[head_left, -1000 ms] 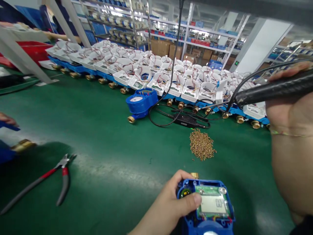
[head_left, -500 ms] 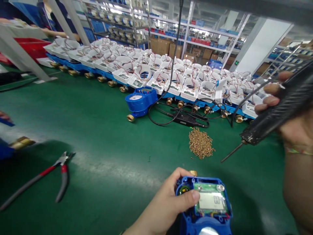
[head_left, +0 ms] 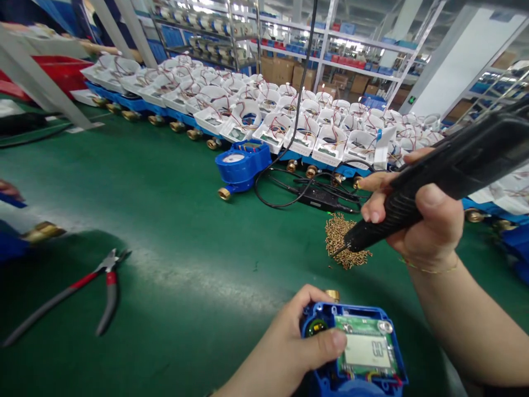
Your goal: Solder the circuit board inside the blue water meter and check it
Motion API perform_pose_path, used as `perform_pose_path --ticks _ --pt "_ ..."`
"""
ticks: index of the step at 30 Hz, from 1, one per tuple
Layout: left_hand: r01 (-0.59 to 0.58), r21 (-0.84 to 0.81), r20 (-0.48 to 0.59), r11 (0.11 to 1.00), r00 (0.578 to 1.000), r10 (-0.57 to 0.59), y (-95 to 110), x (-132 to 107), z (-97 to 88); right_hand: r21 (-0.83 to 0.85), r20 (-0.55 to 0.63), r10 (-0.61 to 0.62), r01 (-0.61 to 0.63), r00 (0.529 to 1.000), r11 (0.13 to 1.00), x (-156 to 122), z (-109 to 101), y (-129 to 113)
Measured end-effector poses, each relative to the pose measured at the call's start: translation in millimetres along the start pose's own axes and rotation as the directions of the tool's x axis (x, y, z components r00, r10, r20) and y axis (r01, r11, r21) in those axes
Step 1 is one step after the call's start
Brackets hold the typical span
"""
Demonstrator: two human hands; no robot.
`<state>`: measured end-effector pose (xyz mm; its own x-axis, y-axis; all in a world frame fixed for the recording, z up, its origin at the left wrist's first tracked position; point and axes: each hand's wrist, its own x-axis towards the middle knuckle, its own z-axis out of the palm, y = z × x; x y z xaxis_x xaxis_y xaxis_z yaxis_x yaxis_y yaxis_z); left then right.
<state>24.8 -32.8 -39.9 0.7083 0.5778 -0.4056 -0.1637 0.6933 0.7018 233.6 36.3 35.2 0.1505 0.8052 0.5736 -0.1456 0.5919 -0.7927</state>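
Observation:
My left hand (head_left: pixel 303 342) grips a blue water meter (head_left: pixel 355 380) at the bottom of the view, its thumb pressed on the edge of the green circuit board (head_left: pixel 363 320) with a lit display. A brass fitting (head_left: pixel 333 295) pokes out behind my fingers. My right hand (head_left: pixel 425 215) is wrapped round a black electric screwdriver (head_left: pixel 438 171), which slants down to the left. Its thin bit (head_left: pixel 340 250) overlaps the pile of small brass screws (head_left: pixel 343 231); whether it touches a screw I cannot tell.
Beyond the screws lie a black power box (head_left: pixel 318 196) with cables and another blue meter (head_left: pixel 242 165). Rows of meters with white housings (head_left: pixel 273 129) line the green table's back. Red-and-grey cutting pliers (head_left: pixel 109 270) lie at left, near another person's hand (head_left: pixel 10 190).
My right hand has swung the screwdriver left, from the right edge to over the screw pile. The meter in my left hand appears slightly further right, and its display digits look darker.

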Motion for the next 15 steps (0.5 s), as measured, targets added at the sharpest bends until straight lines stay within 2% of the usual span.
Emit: perform_pose_path --ticks 9,15 --pt "0.014 0.008 0.004 1.000 1.000 -0.014 -1.3 -0.7 -0.3 -0.097 -0.035 0.057 -0.061 0.998 0.993 -8.5 9.1 14.8" --pt "0.004 0.003 -0.015 1.000 1.000 -0.004 -1.1 -0.2 0.5 -0.120 -0.031 0.055 -0.058 0.998 0.991 -10.1 8.5 13.7"
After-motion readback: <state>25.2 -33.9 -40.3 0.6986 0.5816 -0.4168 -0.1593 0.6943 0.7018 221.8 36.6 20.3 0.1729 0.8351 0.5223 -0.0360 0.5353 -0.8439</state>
